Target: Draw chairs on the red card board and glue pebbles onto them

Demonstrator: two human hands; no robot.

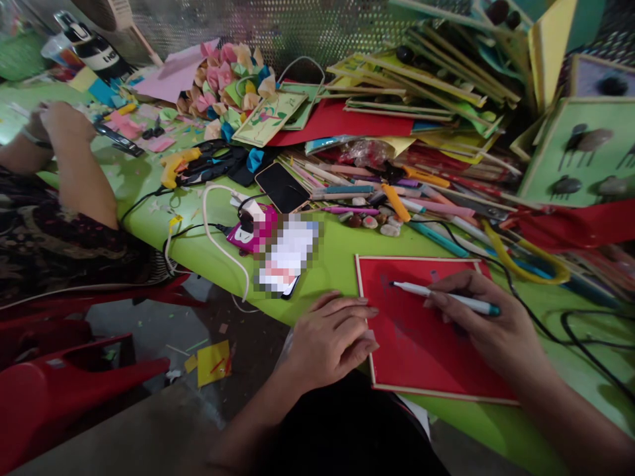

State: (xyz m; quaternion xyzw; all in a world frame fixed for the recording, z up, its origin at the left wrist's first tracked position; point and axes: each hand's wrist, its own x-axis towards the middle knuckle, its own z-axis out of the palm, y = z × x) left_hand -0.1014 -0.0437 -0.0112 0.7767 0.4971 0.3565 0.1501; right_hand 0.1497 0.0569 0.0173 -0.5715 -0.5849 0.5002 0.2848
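Observation:
A red framed card (426, 357) lies flat on the green table (327, 258) in front of me. My right hand (489, 320) is closed around a white pen with a teal cap (446, 296); its tip touches the card's upper left area. My left hand (332, 337) rests at the card's left edge, fingers curled and pressing on the border, holding it still.
Another person's arm and hand (74, 152) work at the far left. A phone (282, 187), a yellow glue gun (178, 165), cables, pens, small stones (380, 225), paper flowers (233, 79) and stacked framed cards (421, 79) crowd the table. Red plastic chairs (59, 383) stand at the lower left.

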